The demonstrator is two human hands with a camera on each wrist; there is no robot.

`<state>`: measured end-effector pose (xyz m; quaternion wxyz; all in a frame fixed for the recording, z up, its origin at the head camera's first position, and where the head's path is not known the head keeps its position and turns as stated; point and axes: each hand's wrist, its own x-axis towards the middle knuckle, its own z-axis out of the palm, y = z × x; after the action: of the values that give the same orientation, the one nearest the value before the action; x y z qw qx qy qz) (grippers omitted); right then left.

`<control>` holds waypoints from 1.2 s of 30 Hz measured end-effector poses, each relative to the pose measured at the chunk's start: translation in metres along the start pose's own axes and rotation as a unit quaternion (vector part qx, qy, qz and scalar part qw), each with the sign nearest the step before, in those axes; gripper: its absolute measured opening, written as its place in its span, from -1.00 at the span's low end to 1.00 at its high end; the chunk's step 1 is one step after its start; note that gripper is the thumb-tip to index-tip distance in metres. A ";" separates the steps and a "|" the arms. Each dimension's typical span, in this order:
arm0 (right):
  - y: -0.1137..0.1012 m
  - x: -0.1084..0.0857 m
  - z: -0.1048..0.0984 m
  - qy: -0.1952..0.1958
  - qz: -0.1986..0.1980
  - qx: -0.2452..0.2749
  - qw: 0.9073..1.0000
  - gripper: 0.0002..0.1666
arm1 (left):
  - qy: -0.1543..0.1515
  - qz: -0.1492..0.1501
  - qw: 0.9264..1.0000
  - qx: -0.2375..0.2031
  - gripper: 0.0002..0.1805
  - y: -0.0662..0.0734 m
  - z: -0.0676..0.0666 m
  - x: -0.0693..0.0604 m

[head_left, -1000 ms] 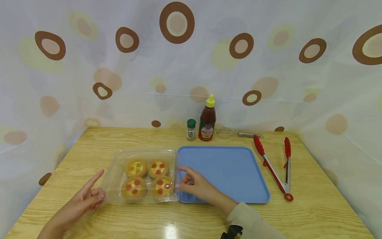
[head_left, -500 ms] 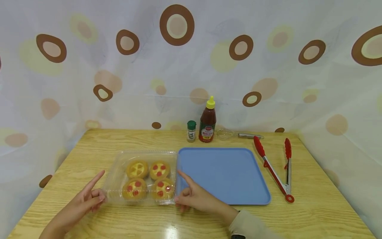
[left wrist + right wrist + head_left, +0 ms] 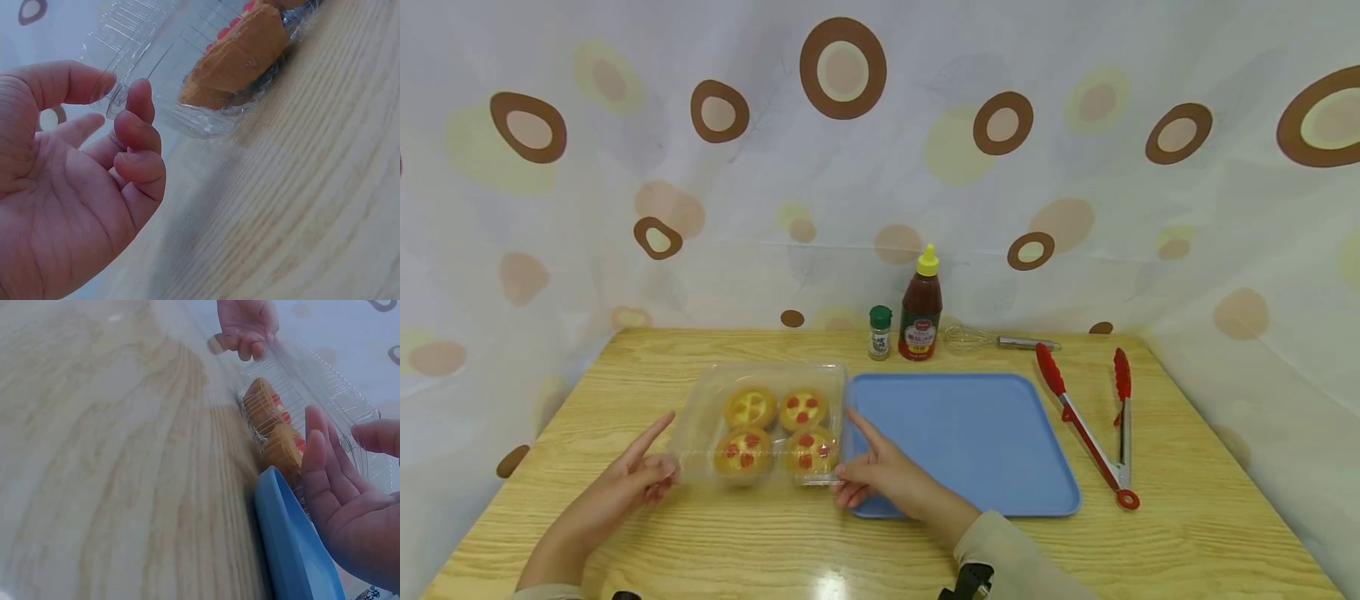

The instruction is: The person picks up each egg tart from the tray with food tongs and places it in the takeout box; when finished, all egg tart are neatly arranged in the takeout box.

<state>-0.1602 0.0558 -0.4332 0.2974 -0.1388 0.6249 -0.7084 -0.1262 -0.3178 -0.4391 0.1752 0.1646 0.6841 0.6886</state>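
A clear plastic clamshell container (image 3: 703,421) holds several small round pizza-like pastries (image 3: 743,451), most with red round pieces on top. My left hand (image 3: 625,492) pinches its left edge between thumb and curled fingers, with the index finger pointing outward. In the left wrist view, the left hand (image 3: 75,169) grips the container's thin rim (image 3: 115,100) above the wooden surface. At the opposite edge, my right hand (image 3: 883,471) pinches the rim, index finger extended. In the right wrist view, the right hand's (image 3: 353,506) thumb and fingers are on either side of that rim.
Right of the container lies a blue tray (image 3: 958,446), partly behind my right hand. A green-capped shaker (image 3: 880,333), a yellow-capped sauce bottle (image 3: 920,317) and a whisk (image 3: 1026,342) line the back. Red-tipped tongs (image 3: 1090,442) lie spread at the right. A patterned cloth (image 3: 760,167) hangs behind.
My right hand came down to the container's right edge and took hold of the rim. Since then both hands and the container have shifted upward in the head view.
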 end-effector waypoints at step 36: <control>0.001 0.009 0.008 0.040 0.006 0.084 0.996 0.07 | 0.013 0.027 0.999 -0.045 -0.23 -0.001 0.000 0.008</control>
<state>-0.1623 0.0445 -0.4346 0.2867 -0.0812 0.5758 -0.7613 -0.1334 -0.3135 -0.4404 0.1548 0.1661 0.6496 0.7256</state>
